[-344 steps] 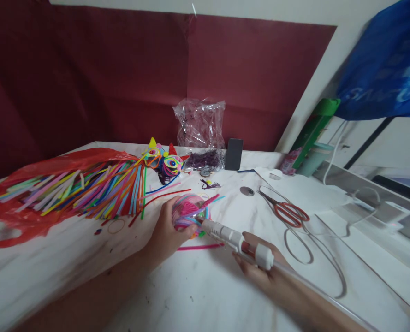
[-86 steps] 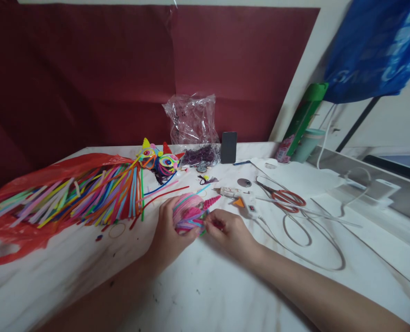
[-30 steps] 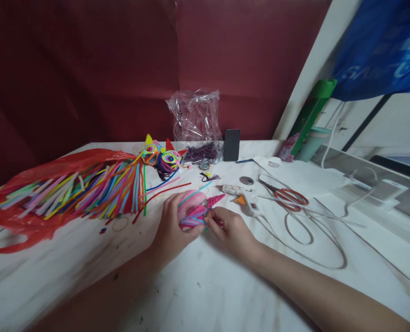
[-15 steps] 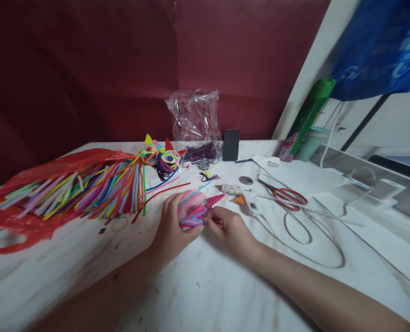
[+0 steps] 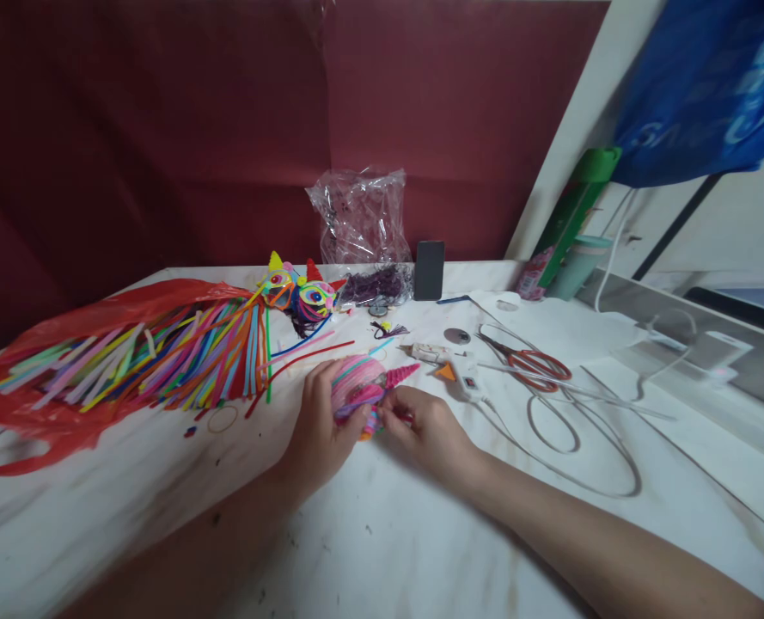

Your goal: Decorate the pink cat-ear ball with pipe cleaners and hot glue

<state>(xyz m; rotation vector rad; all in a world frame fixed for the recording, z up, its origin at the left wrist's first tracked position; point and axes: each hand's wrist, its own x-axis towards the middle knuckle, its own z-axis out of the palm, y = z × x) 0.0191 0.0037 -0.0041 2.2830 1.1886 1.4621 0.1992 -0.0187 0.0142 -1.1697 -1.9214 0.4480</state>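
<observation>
Pink pipe-cleaner ball (image 5: 357, 378): between your hands, over the middle of the marble-patterned surface (image 5: 369, 550); whether it rests there is hidden.
Left hand (image 5: 320, 434): your grip wraps the ball from its left side, thumb along the front.
Right hand (image 5: 425, 430): your grip pinches at the ball's right side, below the pink horn (image 5: 402, 375); the exact bit pinched is hidden.
Glue gun (image 5: 464, 376): lies just beyond your right hand, nozzle toward the horn; if hot, it could burn knuckles that drift its way.
Pink horn: squeezing too hard could bend it or loosen the wound strands.
Gun cord (image 5: 638, 471): loops beyond your right forearm; sweeping outward could snag it and drag the gun.
Open room: toward you, between your forearms; pipe cleaners (image 5: 194, 361) bound you on the left, the maroon backdrop (image 5: 227, 129) at the rear edge.
</observation>
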